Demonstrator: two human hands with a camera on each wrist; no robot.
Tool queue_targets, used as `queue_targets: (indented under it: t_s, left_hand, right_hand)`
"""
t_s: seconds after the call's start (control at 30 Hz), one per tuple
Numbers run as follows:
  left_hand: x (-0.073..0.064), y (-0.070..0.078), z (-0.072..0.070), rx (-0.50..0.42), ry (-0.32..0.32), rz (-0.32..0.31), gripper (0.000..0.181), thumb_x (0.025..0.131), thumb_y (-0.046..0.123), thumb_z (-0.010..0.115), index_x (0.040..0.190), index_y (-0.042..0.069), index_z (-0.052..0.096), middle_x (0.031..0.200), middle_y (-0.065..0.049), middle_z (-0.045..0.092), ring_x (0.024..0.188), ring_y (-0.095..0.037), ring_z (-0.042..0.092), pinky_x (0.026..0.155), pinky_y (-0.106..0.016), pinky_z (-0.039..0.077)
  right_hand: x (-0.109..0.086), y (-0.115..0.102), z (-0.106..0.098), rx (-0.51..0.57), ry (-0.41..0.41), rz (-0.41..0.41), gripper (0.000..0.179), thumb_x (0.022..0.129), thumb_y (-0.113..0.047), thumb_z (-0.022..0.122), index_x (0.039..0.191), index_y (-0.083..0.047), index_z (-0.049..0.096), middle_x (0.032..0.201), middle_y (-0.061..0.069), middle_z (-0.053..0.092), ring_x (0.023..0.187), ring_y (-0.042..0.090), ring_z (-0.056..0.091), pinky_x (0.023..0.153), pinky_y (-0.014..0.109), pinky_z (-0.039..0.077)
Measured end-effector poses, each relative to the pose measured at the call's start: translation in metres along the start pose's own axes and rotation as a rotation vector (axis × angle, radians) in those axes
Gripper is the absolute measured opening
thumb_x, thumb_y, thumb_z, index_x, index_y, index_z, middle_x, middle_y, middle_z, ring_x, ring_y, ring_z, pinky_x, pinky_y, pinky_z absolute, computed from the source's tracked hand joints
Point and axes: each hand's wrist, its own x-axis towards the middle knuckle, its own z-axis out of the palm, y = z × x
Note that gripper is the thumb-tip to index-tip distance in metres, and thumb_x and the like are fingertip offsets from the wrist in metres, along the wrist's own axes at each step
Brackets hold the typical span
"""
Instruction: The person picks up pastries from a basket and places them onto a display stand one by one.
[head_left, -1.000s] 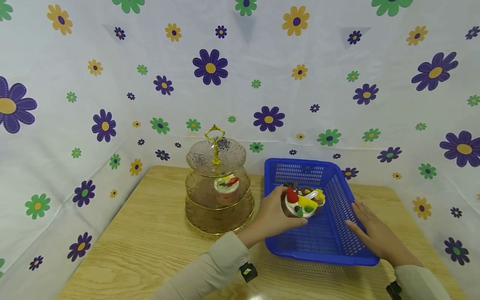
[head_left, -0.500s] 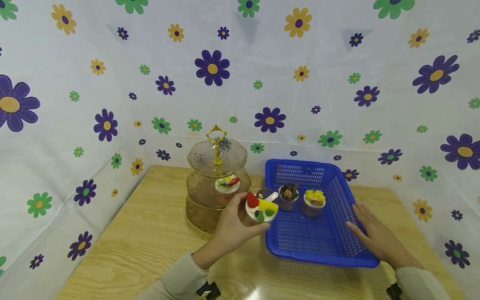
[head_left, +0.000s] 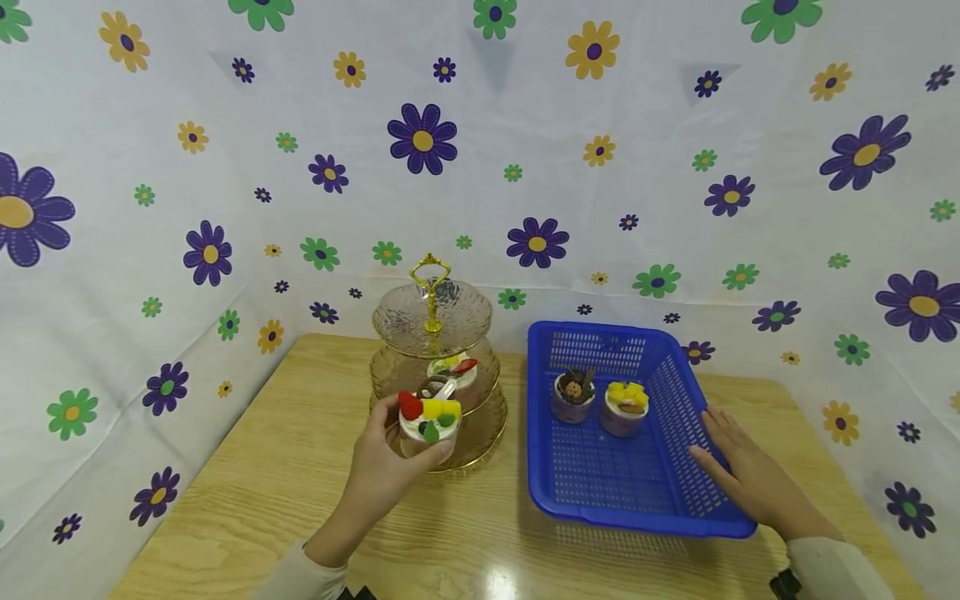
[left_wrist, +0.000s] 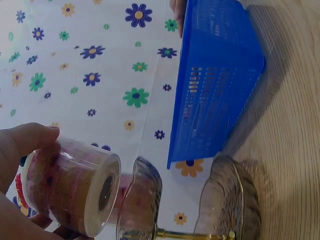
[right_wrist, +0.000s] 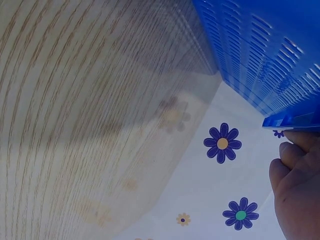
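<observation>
grips cup by sides with left hand, likely sparing topping; rests straight-fingered right hand on basket, perhaps steadying it.

- 4 round dessert cups with piled-up toppings: 1 red-berry cup, 1 red-slice cup, 1 dark-brown-topped cup, 1 yellow-chunk cup
- 1 rectangular blue plastic basket with slotted sides
- 1 gold-handled display stand, 3 see-through brownish tiers edged in gold
- bare hands, 2 of em: 1 left hand, 1 right hand
- 1 pale wood-grain table
- 3 colours of printed flowers (purple, orange, green) on the white backdrop, waaay too many to tally
</observation>
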Motion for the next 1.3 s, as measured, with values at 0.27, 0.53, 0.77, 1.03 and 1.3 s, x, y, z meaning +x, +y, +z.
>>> queue_targets:
  t_s: [0.27, 0.53, 0.77, 1.03, 1.3]
  left_hand:
    - [0.009, -0.002, -0.022, 0.087, 0.087, -0.111, 0.082, 0.073, 0.024, 0.085, 0.135, 0.0, 0.037, 0.134, -0.016, 0.045, 0.127, -0.032, 0.043, 0.11, -0.046, 0.034]
    - [0.021, -0.004, -0.03, 0.093, 0.125, -0.189, 0.083, 0.074, 0.029, 0.084, 0.134, 0.001, 0.035, 0.133, -0.017, 0.045, 0.125, -0.031, 0.043, 0.109, -0.049, 0.034]
    - [0.028, -0.006, -0.026, 0.081, 0.171, -0.206, 0.081, 0.073, 0.029, 0.084, 0.131, 0.0, 0.035, 0.127, -0.018, 0.045, 0.116, -0.03, 0.045, 0.097, -0.043, 0.043]
    - [0.036, -0.006, -0.019, 0.089, 0.215, -0.159, 0.078, 0.074, 0.022, 0.084, 0.13, -0.003, 0.036, 0.122, -0.018, 0.046, 0.104, -0.027, 0.049, 0.083, -0.025, 0.048]
    - [0.044, -0.01, -0.015, 0.109, 0.234, -0.13, 0.076, 0.074, 0.022, 0.084, 0.128, -0.004, 0.038, 0.121, -0.018, 0.045, 0.104, -0.026, 0.049, 0.085, -0.033, 0.047]
  right_hand:
    - [-0.001, 0.0, 0.0, -0.001, 0.006, -0.008, 0.072, 0.102, -0.042, 0.04, 0.148, 0.009, 0.017, 0.153, 0.032, 0.011, 0.143, 0.047, 0.002, 0.109, 0.067, 0.009]
    - [-0.001, 0.0, -0.001, -0.005, 0.008, -0.013, 0.072, 0.102, -0.04, 0.041, 0.148, 0.009, 0.017, 0.154, 0.032, 0.01, 0.143, 0.046, 0.001, 0.11, 0.066, 0.008]
    - [-0.001, 0.002, 0.0, 0.0, 0.002, -0.01, 0.072, 0.102, -0.041, 0.041, 0.149, 0.008, 0.017, 0.154, 0.031, 0.01, 0.143, 0.046, 0.002, 0.109, 0.067, 0.009]
    - [-0.001, 0.003, 0.001, 0.001, 0.003, -0.003, 0.072, 0.102, -0.041, 0.041, 0.149, 0.008, 0.017, 0.154, 0.031, 0.011, 0.143, 0.046, 0.001, 0.109, 0.067, 0.009]
    - [-0.001, 0.002, 0.001, -0.001, 0.005, -0.003, 0.072, 0.102, -0.04, 0.042, 0.149, 0.007, 0.017, 0.154, 0.03, 0.011, 0.143, 0.046, 0.002, 0.109, 0.067, 0.01]
